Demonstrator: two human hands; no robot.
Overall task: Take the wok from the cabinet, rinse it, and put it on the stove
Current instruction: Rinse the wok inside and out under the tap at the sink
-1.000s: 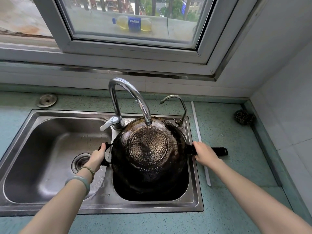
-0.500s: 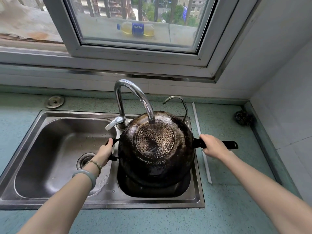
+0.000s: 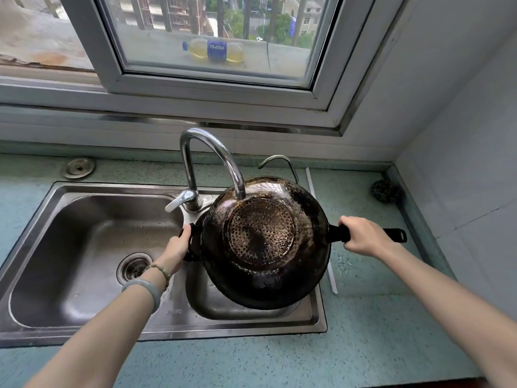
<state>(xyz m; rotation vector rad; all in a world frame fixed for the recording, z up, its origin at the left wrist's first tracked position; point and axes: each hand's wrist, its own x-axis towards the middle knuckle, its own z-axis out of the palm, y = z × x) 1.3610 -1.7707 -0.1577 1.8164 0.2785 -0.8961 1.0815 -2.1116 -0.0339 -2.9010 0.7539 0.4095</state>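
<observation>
The black wok [image 3: 265,242] is held upside down over the right basin of the steel sink [image 3: 251,320], its dimpled, scorched underside facing me and shining wet. My left hand [image 3: 176,247] grips the small loop handle on its left. My right hand [image 3: 361,236] is closed around the long black handle on its right. The tall curved faucet [image 3: 212,152] ends just above the wok's far rim. No stove or cabinet is in view.
The left basin [image 3: 84,247] with its drain lies beside the wok. A smaller tap [image 3: 277,161] stands behind the wok. A white strip [image 3: 321,233] and a steel scourer [image 3: 386,191] lie on the green counter at right. The window frame runs above.
The wok has risen out of the right basin and shifted right, closer under the faucet spout. The thin stream of water seen a second ago no longer shows. Both hands kept their grips.
</observation>
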